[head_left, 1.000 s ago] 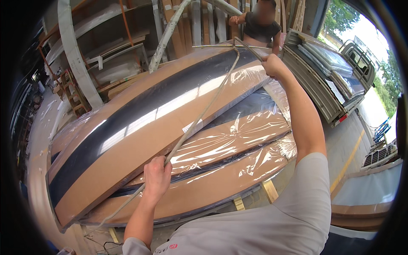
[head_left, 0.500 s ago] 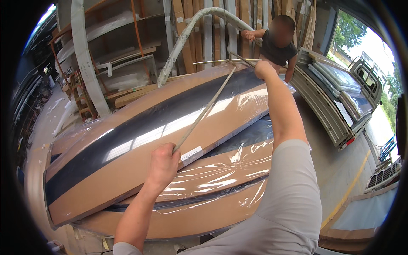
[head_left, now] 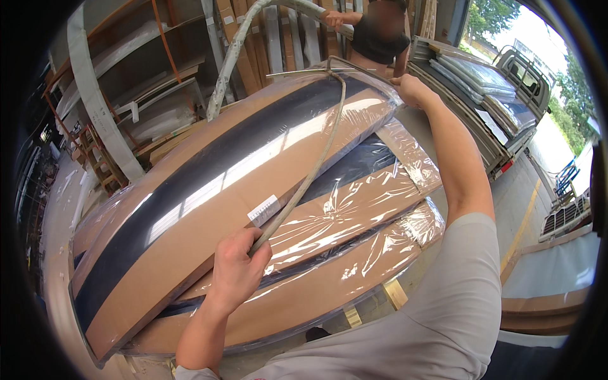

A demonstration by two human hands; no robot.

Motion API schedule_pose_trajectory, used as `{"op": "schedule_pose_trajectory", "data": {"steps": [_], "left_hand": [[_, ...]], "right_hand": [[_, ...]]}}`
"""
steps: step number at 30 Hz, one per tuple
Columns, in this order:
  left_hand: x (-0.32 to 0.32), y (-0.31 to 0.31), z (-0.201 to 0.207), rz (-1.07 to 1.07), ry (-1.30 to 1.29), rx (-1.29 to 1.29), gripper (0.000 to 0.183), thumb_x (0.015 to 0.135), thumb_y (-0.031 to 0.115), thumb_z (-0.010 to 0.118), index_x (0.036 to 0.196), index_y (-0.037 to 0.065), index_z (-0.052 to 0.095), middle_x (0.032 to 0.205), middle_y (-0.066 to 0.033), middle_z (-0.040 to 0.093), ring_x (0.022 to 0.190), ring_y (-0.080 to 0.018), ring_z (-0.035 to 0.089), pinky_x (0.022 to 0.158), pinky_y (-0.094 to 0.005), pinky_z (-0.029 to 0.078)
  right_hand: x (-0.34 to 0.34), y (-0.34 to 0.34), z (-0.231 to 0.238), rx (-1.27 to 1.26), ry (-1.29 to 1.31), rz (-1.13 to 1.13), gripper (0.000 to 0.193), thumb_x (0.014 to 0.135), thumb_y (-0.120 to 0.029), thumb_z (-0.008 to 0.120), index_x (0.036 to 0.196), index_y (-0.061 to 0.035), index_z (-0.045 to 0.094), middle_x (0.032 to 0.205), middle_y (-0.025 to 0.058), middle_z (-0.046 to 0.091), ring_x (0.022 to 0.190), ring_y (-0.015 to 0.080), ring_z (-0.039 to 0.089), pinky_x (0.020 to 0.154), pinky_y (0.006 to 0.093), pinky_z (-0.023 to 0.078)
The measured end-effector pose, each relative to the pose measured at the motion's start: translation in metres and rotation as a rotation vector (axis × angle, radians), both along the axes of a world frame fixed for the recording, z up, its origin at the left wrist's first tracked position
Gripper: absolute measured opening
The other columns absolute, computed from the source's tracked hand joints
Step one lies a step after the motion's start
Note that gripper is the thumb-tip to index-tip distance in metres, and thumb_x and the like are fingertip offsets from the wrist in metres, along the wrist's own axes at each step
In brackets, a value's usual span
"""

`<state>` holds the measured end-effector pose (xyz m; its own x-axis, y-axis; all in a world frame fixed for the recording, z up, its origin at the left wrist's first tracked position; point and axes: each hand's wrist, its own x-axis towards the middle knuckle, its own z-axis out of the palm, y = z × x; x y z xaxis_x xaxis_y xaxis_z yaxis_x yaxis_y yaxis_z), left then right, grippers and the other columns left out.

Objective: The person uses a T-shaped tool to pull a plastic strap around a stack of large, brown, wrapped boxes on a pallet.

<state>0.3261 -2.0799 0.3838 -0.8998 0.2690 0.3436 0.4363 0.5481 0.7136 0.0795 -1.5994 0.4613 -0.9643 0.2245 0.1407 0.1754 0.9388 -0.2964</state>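
My left hand (head_left: 239, 263) is closed in a fist around a beige rope (head_left: 315, 170). From there the rope bends up and away to the far end of a long, film-wrapped package (head_left: 202, 209), brown with a dark stripe and a white label. My right hand (head_left: 415, 92), arm stretched forward, is closed beside that package's far right corner. It grips what looks like the rope's other part, which runs from the bend at the package's far end; the fingers partly hide it. A thin, pale straight strip (head_left: 291, 74) crosses by that bend.
More film-wrapped brown packages (head_left: 342, 272) lie underneath, nearer me. Across the stack a co-worker (head_left: 380, 38) holds a long wrapped curved piece (head_left: 228, 60). A loaded truck bed (head_left: 453, 104) stands at right. Racks (head_left: 171, 69) and upright wrapped lengths (head_left: 288, 38) line the back.
My right hand has moved rightward to the package's corner. The rope from my left hand has gone from straight to slack and bowed. The view has shifted right.
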Motion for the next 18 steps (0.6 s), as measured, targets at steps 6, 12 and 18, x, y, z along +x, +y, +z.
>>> {"op": "schedule_pose_trajectory", "data": {"steps": [6,12,18], "left_hand": [[0.042,0.002,0.007,-0.120,0.077,0.014,0.009,0.079,0.000,0.066,0.087,-0.004,0.065,0.069,-0.0128,0.059,0.061,-0.0219,0.057,0.057,-0.0344,0.044],[0.083,-0.016,0.003,-0.284,0.058,-0.083,0.012,0.078,0.002,0.067,0.088,-0.004,0.065,0.072,-0.0188,0.061,0.066,-0.0323,0.061,0.061,-0.0389,0.048],[0.140,-0.069,-0.011,-0.352,-0.259,-0.256,0.016,0.081,0.010,0.066,0.088,-0.004,0.067,0.078,-0.0230,0.064,0.072,-0.0398,0.063,0.064,-0.0440,0.051]], "right_hand": [[0.136,0.020,0.000,-0.057,-0.063,-0.192,0.041,0.101,-0.021,0.050,0.140,-0.0116,0.056,0.113,0.0272,0.068,0.105,0.0402,0.066,0.091,0.0421,0.051],[0.222,0.044,-0.086,0.091,0.141,-0.063,0.040,0.099,-0.015,0.048,0.137,-0.0065,0.055,0.109,0.0301,0.065,0.104,0.0460,0.061,0.090,0.0512,0.049],[0.329,-0.044,-0.136,-0.042,0.183,-0.024,0.041,0.099,-0.018,0.050,0.139,-0.0139,0.054,0.101,0.0322,0.064,0.098,0.0485,0.061,0.085,0.0532,0.049]]}}
